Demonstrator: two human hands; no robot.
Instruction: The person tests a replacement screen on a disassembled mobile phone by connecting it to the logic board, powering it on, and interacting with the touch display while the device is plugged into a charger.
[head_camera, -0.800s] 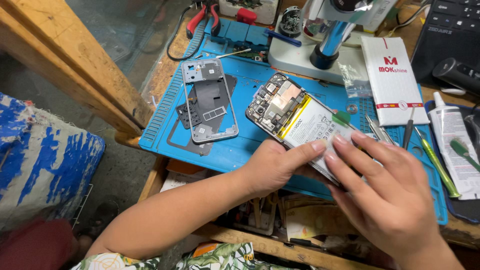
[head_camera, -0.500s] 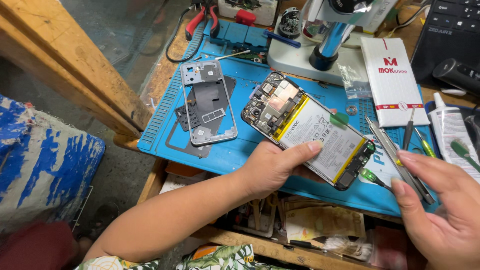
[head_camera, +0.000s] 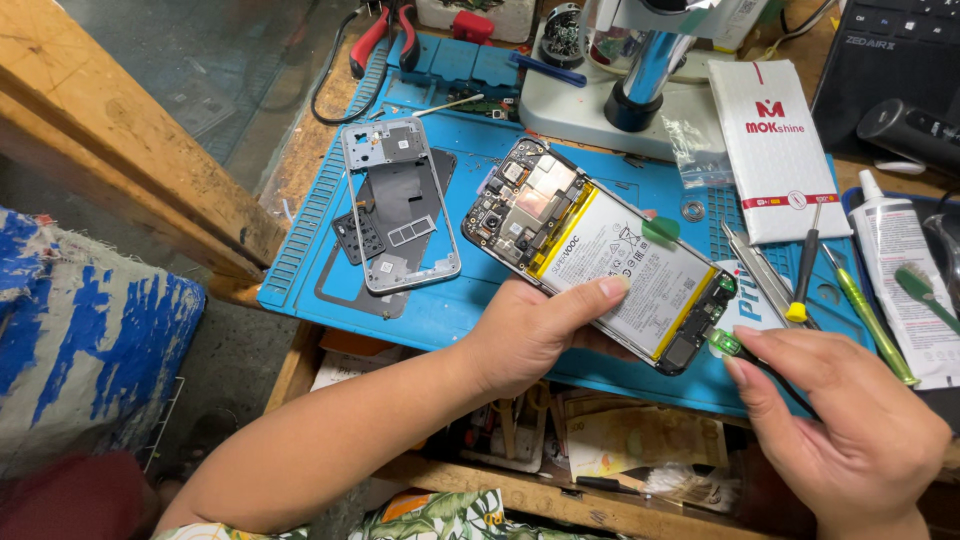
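My left hand (head_camera: 530, 335) holds an opened phone (head_camera: 610, 260) from below, thumb on the white battery, over the blue work mat (head_camera: 440, 310). The phone's circuit board faces up, and a green pick (head_camera: 660, 230) lies on the battery. My right hand (head_camera: 840, 430) grips a small tool with a translucent green end (head_camera: 725, 343). That end touches the phone's lower right corner, by the small bottom board. The rest of the tool is hidden under my fingers.
A grey phone frame (head_camera: 400, 205) lies on the mat's left. Metal tweezers (head_camera: 760, 272), a yellow-tipped screwdriver (head_camera: 803, 270), a green screwdriver (head_camera: 868, 315) and a glue tube (head_camera: 905, 280) lie right. Behind stand a microscope base (head_camera: 600, 100), white packet (head_camera: 775, 150) and red pliers (head_camera: 385, 35).
My right hand left the battery, reached over the tools at the right, and came back with the green-ended tool at the phone's lower corner. My left hand kept holding the phone.
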